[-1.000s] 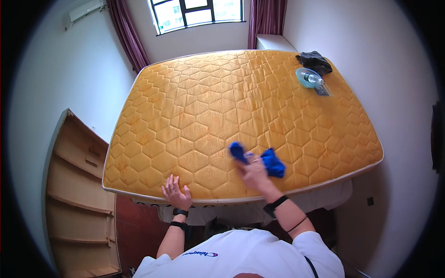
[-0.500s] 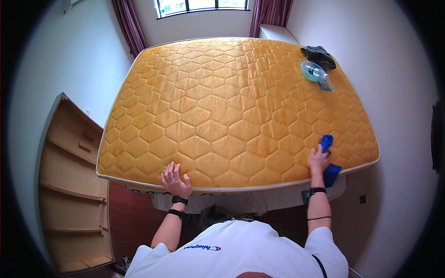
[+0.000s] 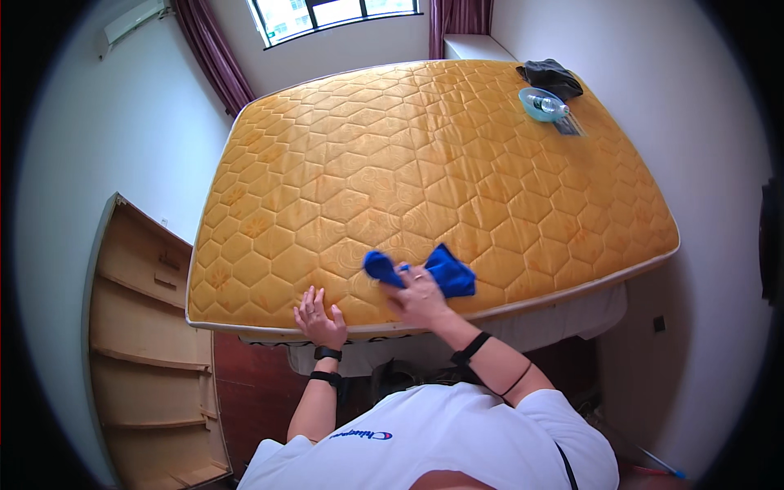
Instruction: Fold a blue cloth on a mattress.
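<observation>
Here, right grip [image 3: 423,299] closed around blue cloth [image 3: 451,273], ends jutting either side, left grip [image 3: 320,321] spread

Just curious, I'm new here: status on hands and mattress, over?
Right hand gripping blue cloth on yellow mattress. Left hand resting near front edge, empty. Bowl with bottle, dark bundle at far right, away from hands.

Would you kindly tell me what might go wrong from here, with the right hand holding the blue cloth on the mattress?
The light-blue bowl sits on the quilted mattress with a clear bottle in it; jolting the mattress might tip them.

The left hand rests near the mattress's near edge, so it might slip off if leaned on.

The blue cloth spreads loosely beyond the right hand, so it might bunch up.
</observation>
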Demonstrator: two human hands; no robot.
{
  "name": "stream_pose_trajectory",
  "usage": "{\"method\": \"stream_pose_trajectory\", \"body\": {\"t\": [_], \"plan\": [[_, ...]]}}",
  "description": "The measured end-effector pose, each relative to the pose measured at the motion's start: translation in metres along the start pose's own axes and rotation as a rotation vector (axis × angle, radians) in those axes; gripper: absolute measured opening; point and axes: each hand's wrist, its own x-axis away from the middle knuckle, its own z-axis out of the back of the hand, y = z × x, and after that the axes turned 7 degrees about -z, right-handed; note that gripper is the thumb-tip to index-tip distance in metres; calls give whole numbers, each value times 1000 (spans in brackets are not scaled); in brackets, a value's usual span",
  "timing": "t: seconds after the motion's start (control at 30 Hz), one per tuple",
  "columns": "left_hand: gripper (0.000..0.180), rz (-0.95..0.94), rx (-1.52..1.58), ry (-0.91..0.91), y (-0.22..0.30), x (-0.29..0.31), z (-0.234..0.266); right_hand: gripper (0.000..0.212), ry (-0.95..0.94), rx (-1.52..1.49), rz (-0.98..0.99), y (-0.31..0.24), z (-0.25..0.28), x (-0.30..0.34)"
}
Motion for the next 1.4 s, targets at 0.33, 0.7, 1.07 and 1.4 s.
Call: {"method": "stream_pose_trajectory", "body": {"t": [0.33,0.7,1.07,1.4], "plan": [[50,14,-4,1,-5,5,-3,48,308,453,-901,257,156,136],[50,10,-72,26,-5,3,-11,61,98,363,-665,110,68,41],[30,162,63,-74,-18,-10,-25,44,80,229,-235,80,7,49],[37,525,1133,-89,-61,-25,-31,56,112,530,-1054,327,88,133]]}}
